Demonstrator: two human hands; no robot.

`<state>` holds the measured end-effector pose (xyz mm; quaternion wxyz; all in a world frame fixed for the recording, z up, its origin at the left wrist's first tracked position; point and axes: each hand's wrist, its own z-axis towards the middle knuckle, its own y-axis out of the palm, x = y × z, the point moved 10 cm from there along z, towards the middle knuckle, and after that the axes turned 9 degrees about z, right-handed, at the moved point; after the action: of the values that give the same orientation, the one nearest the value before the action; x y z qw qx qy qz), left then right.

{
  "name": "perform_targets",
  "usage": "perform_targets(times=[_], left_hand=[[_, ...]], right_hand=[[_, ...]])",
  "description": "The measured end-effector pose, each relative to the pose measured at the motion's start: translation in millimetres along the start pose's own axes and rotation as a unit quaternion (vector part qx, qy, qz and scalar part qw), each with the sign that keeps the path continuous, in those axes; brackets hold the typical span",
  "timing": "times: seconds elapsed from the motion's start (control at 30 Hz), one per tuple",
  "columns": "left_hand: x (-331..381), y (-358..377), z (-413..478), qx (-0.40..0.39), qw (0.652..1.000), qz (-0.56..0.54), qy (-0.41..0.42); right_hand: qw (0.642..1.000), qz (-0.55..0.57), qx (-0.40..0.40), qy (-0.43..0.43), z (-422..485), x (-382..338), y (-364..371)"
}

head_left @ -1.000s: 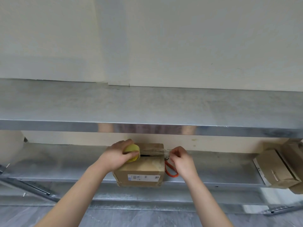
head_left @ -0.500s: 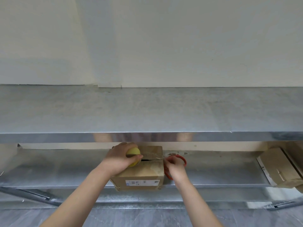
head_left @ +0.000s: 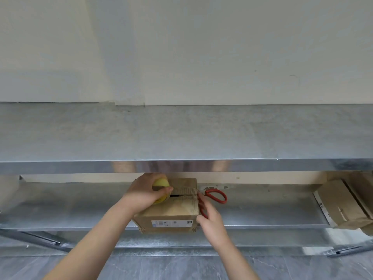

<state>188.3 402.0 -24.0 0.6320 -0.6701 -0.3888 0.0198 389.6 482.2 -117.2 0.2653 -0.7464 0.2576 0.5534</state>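
A brown cardboard box (head_left: 171, 210) with a white label on its front stands at the front edge of the lower metal shelf (head_left: 70, 209). Its top flaps show a dark gap, with a strip of tape running across the top to the right edge. My left hand (head_left: 144, 191) grips a yellow tape roll (head_left: 161, 182) on the box's top left. My right hand (head_left: 211, 220) is against the box's right side, its fingers hooked in the red-handled scissors (head_left: 217, 196). The scissor blades are hidden.
The upper metal shelf (head_left: 181, 134) juts out just above the box and my left hand. Flattened and folded cardboard boxes (head_left: 339, 205) lie at the right end of the lower shelf. A pale wall is behind, and grey floor tiles lie below.
My right hand has dropped from the box's top right edge, where it held the scissors at the tape, down along the right side. The left hand stays on the roll.
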Motion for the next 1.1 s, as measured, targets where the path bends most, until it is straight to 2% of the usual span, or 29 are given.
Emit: perform_targets(times=[0.07, 0.13, 0.2, 0.3, 0.53, 0.87, 1.0, 1.1], left_hand=[[-1.6, 2.3, -3.3, -0.002, 1.0, -0.005, -0.016], [-1.5, 2.0, -6.9, 0.004, 1.0, -0.005, -0.018], [-0.1, 2.1, -12.1, -0.003, 1.0, -0.017, -0.001], [4.1, -0.1, -23.8, -0.019, 0.997, -0.072, 0.037], [-1.8, -19.0, -41.2, 0.035, 0.99, -0.122, 0.055], [-11.6, -41.9, -45.5, 0.135, 0.98, -0.143, -0.012], [-13.3, -50.1, -42.6, 0.107, 0.989, -0.099, 0.011], [-8.2, -64.6, -45.4, 0.144, 0.987, 0.053, 0.055]], right_hand=[[1.0, 0.01, -0.015, -0.003, -1.8, -3.4, 7.4], [0.999, -0.031, 0.01, -0.028, -1.1, -13.8, 7.2], [0.995, -0.075, 0.044, -0.046, 0.5, -20.6, 4.9], [0.996, -0.067, 0.053, -0.035, 2.5, -16.1, 5.1], [0.997, -0.046, 0.05, -0.037, 0.1, -15.7, 10.9], [0.996, -0.069, 0.031, -0.056, 1.0, -20.2, 10.8], [0.996, -0.079, 0.028, -0.042, 3.0, -17.4, 11.2], [0.994, -0.092, 0.031, -0.049, 2.5, -17.2, 12.7]])
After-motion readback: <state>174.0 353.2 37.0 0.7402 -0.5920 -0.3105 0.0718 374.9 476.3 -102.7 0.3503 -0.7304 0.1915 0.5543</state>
